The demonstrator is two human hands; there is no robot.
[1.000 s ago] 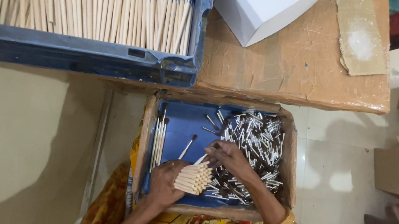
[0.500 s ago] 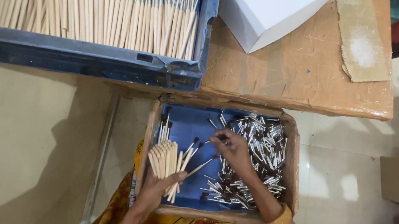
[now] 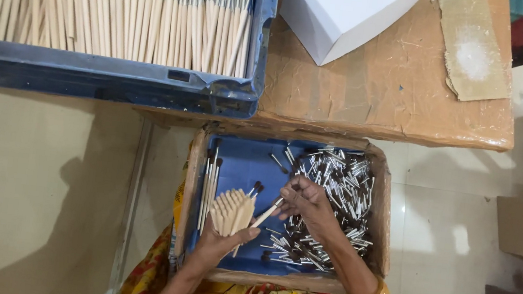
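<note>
Right hand (image 3: 308, 201) now at bundle, pinching single brush handle (image 3: 265, 214); left hand (image 3: 221, 244) clasps brush bundle (image 3: 232, 211).

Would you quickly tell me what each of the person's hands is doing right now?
Left hand: closed around a bundle of wooden sticks.
Right hand: fingers pinched on a single stick, over the pile of metal-tipped brush heads.
</note>
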